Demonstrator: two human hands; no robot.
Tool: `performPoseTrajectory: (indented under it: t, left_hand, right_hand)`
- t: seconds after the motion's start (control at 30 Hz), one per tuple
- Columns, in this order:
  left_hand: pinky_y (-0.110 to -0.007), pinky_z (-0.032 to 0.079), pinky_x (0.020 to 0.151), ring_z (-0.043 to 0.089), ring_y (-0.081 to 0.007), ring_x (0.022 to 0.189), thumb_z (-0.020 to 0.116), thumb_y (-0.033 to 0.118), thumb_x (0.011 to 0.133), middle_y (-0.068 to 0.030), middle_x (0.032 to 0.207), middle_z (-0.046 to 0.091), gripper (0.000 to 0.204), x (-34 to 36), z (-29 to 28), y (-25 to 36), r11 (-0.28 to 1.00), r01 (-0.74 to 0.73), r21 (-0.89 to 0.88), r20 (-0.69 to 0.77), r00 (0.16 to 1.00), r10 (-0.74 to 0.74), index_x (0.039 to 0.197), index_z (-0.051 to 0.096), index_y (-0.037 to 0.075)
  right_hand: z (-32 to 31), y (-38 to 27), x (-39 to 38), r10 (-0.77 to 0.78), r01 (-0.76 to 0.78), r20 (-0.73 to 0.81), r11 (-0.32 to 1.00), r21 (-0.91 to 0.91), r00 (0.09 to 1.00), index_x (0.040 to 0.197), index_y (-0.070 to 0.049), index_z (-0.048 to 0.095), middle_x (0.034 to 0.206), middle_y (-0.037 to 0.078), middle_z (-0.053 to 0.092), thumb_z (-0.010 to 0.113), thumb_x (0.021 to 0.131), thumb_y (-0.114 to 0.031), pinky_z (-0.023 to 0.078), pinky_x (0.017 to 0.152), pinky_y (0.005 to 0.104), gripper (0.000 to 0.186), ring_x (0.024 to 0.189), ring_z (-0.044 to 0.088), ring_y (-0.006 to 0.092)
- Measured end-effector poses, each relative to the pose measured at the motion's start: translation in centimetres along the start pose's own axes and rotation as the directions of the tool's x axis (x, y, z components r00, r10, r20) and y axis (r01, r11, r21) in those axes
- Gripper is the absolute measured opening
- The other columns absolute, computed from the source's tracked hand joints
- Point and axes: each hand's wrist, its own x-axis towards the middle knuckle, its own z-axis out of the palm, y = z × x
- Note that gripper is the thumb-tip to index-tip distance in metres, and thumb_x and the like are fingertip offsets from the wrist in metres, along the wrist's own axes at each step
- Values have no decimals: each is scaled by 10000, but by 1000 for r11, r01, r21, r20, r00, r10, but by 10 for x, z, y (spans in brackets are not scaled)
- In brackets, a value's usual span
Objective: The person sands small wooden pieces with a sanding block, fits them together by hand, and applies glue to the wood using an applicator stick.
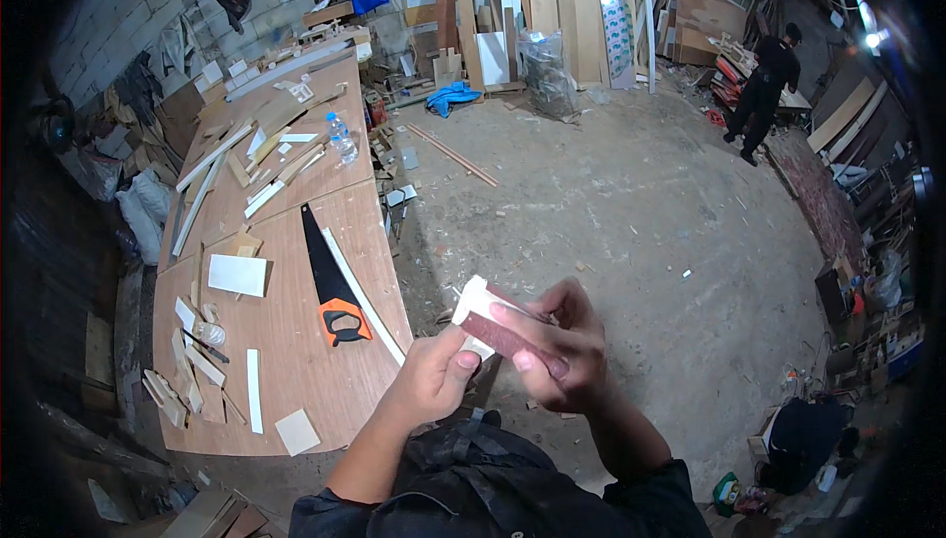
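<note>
In front of my chest my right hand (pixel 572 351) grips reddish-brown sandpaper (pixel 498 333) folded around a pale wooden block (pixel 475 298), whose bare end sticks out. My left hand (pixel 434 378) is closed, thumb and fingers pinching a small pale wood piece (pixel 479 347) just under the block. The two hands are close together, and the sandpaper lies against or right beside that piece; which one, I cannot tell. Part of the small piece is hidden by my fingers and the sandpaper.
On the workbench (pixel 296 351) at left lie a handsaw (pixel 340 302), a long white strip (pixel 360 292), wood offcuts (pixel 236 275) and a water bottle (pixel 342 139). Boards (pixel 542 6) lean on the far wall. A person (pixel 774 85) stands at far right; dark clothing (pixel 808 439) shows lower right.
</note>
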Motion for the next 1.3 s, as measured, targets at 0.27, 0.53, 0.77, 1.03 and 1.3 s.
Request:
performPoseTrajectory:
  t: [0.27,0.53,0.77,1.03,1.3]
  left_hand:
    - [-390,495,663,640,-409,744,453,401,986,-204,768,612,433,-12,19,-11,991,-110,-78,-50,993,106,1094,584,3]
    - [-376,494,688,654,-393,781,473,368,982,-215,818,627,398,-10,28,-18,988,-122,-97,-3,993,122,1054,616,4]
    - [-365,482,652,650,-356,723,464,354,987,-182,780,622,377,-7,34,-31,984,-135,-118,11,990,138,1074,604,15]
    - [-361,486,673,657,-348,744,451,353,993,-179,788,627,379,-10,29,-39,983,-135,-121,-8,991,135,1044,613,15]
    - [-343,478,651,644,-301,700,425,433,996,-163,781,612,504,-10,26,-29,988,-120,-98,25,992,123,1210,553,-5]
  right_hand:
    - [-12,-22,-11,-23,22,21,999,39,1000,1155,-92,684,892,118,622,633,677,-122,440,574,334,482,723,476,227]
    - [-7,-29,-25,23,-21,-75,1000,23,997,1113,-69,698,884,92,594,625,693,-93,448,625,334,427,732,458,236]
    - [-7,-18,-29,93,-93,-20,995,-30,996,1146,-80,688,833,93,563,630,703,-108,431,607,307,448,718,446,224]
    - [4,-14,-31,140,-139,-28,990,25,990,1143,-54,683,853,102,594,619,719,-100,439,655,324,431,727,457,220]
    - [7,-3,-34,165,-164,-80,986,17,983,1112,-31,694,839,100,532,621,712,-91,449,650,327,410,743,475,218]
